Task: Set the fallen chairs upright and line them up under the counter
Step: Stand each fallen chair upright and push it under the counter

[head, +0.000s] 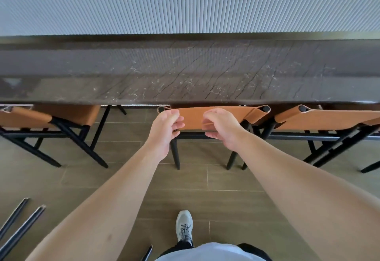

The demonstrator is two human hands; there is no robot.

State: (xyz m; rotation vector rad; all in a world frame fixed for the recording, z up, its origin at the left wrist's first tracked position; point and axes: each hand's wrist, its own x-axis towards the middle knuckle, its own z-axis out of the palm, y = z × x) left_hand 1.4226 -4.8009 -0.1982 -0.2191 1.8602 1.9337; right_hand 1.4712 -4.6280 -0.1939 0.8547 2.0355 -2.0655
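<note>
While the soft leather back of the middle chair [193,118] was flanked by both loosely curled hands, left hand [164,130] and right hand [223,129], nothing was gripped; the stiff black frame seemed the firmer hold.

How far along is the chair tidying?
Three tan chairs stand upright at the counter: left chair, right chair and middle chair, whose backrest both hands, left hand and right hand, are at. Black legs at bottom left suggest another chair remains.
</note>
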